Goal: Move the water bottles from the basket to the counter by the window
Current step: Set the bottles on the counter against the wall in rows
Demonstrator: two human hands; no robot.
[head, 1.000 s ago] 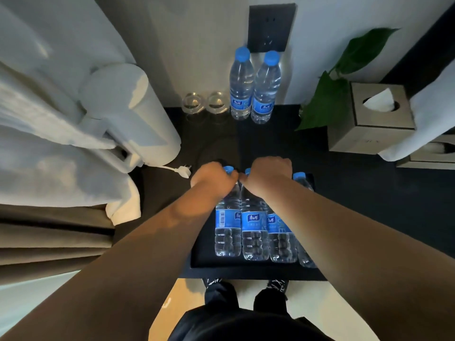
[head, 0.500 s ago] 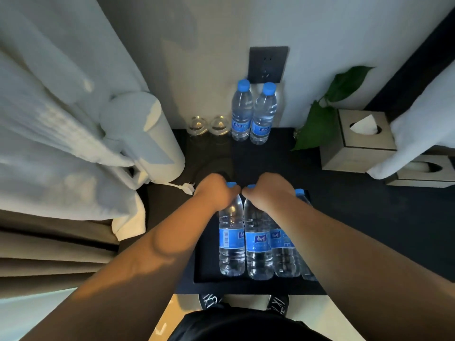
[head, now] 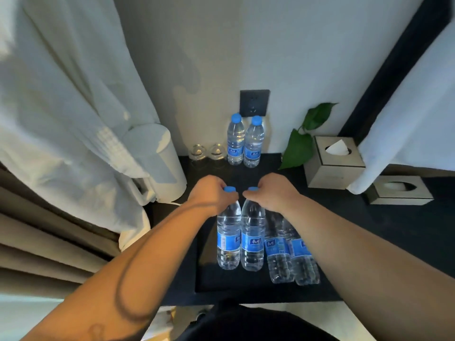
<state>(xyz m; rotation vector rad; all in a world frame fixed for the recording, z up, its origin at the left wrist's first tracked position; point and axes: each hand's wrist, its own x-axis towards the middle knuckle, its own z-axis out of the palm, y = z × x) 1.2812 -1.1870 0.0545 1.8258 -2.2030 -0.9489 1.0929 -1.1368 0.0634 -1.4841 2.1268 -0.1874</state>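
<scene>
Fingers of the left hand [head: 213,195] curl round the neck of the left bottle [head: 229,239], and the right hand [head: 273,193] clasps the right bottle [head: 252,238] likewise. Both bottles hang upright over the basket [head: 246,290], seemingly clear of its floor. Two spare bottles [head: 279,254] stand inside the basket, and a far pair [head: 235,143] stands beyond it.

Reaching forward over the basket [head: 209,276] with the bare left forearm [head: 147,247] and right forearm [head: 344,242], entering from its near left and near right and converging above its far edge. Gripping the neck of a bottle [head: 229,238] with the left hand [head: 213,193], fingers curled round just under the cap, back of the hand up. Gripping the neck of a second bottle [head: 253,238] beside it with the right hand [head: 273,193] likewise. Holding both hands level and close together over the basket's left half, without touching.
</scene>
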